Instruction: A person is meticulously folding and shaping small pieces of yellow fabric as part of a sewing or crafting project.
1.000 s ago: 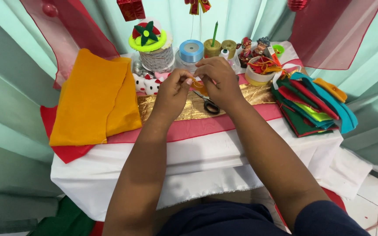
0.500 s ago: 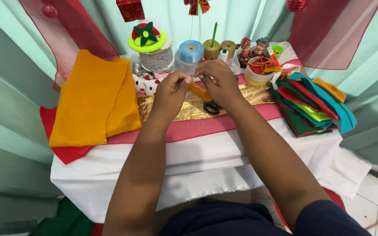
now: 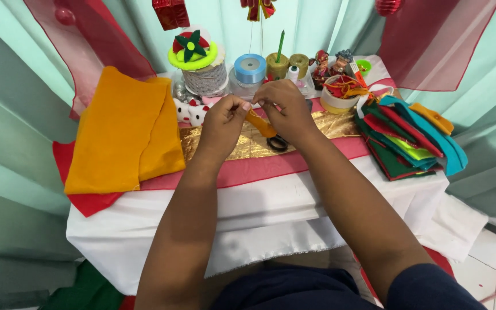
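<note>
My left hand [image 3: 223,121] and my right hand [image 3: 285,109] meet above the middle of the table, fingertips pinched together on a small orange felt piece [image 3: 259,123] that hangs between them. Under the hands lies a shiny gold cloth strip [image 3: 242,147] on a red runner [image 3: 259,167]. The black handles of a pair of scissors [image 3: 277,143] show just below my right hand; the blades are hidden.
A folded orange felt sheet [image 3: 123,135] covers the left side over red felt. A stack of coloured felt sheets [image 3: 409,138] lies at the right. Along the back stand ribbon spools [image 3: 250,68], a lace roll with a felt flower [image 3: 193,51], small figurines [image 3: 331,62] and a white tub [image 3: 337,99].
Both hands have stayed together over the gold cloth, with only small finger movements on the orange piece.
</note>
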